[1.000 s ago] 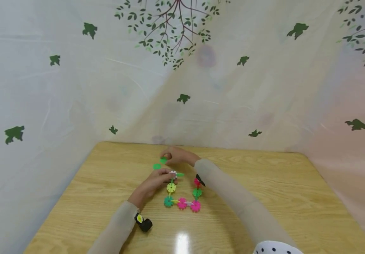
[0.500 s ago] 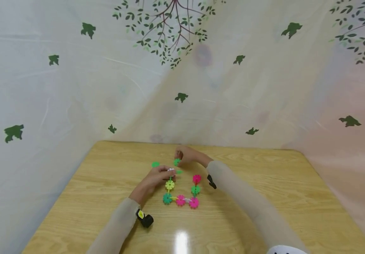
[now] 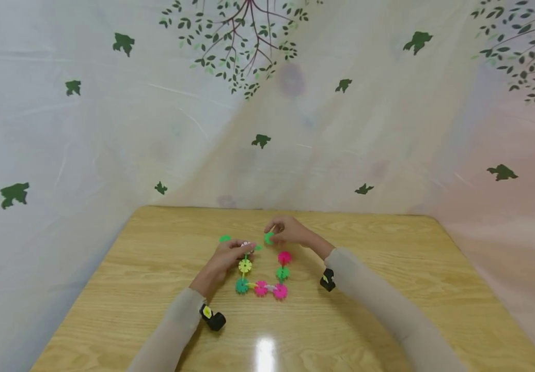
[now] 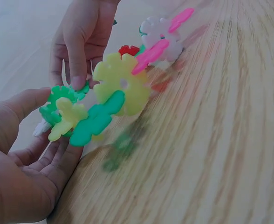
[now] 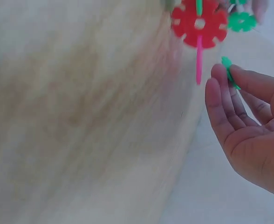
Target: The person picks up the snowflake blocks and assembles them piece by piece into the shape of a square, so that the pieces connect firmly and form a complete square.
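A chain of notched plastic snowflake discs lies in a U shape, with a teal disc [image 3: 241, 285] and pink disc [image 3: 280, 292] at its near corners. My left hand [image 3: 224, 257] pinches the white disc [image 3: 247, 246] at the chain's far left end, where a green disc [image 3: 258, 248] sticks out rightward. Between thumb and fingers, my right hand [image 3: 290, 231] holds a separate green disc [image 5: 228, 70], apart from the chain. The right arm of the U ends in a reddish-pink disc [image 3: 284, 257]. In the left wrist view, linked discs partly hide the left fingertips.
Beyond my left hand, a loose green disc [image 3: 225, 238] lies on the wooden table [image 3: 365, 258]. Behind the table's far edge hangs a pale cloth [image 3: 193, 155] printed with leaves. Black wrist cameras sit on both sleeves.
My right hand has picked up the green disc from the table's far side and carried it rightward. The left hand keeps its hold on the white disc.
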`<state>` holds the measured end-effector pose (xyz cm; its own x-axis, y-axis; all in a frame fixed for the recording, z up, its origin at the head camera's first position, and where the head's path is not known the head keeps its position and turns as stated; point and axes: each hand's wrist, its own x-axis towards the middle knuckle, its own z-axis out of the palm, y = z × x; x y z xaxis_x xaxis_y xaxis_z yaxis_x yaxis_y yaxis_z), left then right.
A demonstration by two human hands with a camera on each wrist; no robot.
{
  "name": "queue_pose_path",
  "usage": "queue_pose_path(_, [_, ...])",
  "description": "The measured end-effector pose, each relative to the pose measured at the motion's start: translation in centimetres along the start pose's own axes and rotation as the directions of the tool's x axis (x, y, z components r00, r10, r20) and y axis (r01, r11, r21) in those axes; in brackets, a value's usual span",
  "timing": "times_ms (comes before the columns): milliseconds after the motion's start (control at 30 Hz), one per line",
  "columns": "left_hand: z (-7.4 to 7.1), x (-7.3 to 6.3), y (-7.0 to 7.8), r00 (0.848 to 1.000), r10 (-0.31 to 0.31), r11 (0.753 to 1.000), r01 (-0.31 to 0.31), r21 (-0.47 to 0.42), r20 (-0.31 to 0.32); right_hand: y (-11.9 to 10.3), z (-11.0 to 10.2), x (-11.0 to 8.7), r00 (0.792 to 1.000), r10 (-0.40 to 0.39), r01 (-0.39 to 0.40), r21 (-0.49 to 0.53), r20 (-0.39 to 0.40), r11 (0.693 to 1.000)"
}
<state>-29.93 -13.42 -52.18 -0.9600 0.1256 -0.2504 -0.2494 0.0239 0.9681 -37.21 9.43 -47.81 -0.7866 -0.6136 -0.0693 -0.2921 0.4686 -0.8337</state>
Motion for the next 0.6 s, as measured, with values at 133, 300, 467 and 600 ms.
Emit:
queue_pose_path(133, [0.6,0.2,-0.1,0.999,0.018,0.999,-0.020,-0.041,-0.049,0.0,0.1,-1.2,0.999,0.032,-0.030,0.090,-0.017,0.995])
queue_pose_path(300, [1.1,0.5,-0.2,0.995,0.047,0.997,-0.052,-0.056,-0.085,-0.1,0.4,-1.9,0.996,0.072,-0.060,0.186,-0.060,0.981])
queue_pose_path(467, [1.5,0.6,0.0,0.993,0.050,0.994,-0.060,-0.094,-0.109,-0.2,0.9,-2.0,0.989,0.096,-0.068,0.233,-0.111,0.970])
queue_pose_path(600, [1.6,0.6,0.1,0.993,0.046,0.993,-0.057,-0.102,-0.110,-0.1,1.4,-1.9,0.980,0.120,-0.073,0.278,-0.157,0.958])
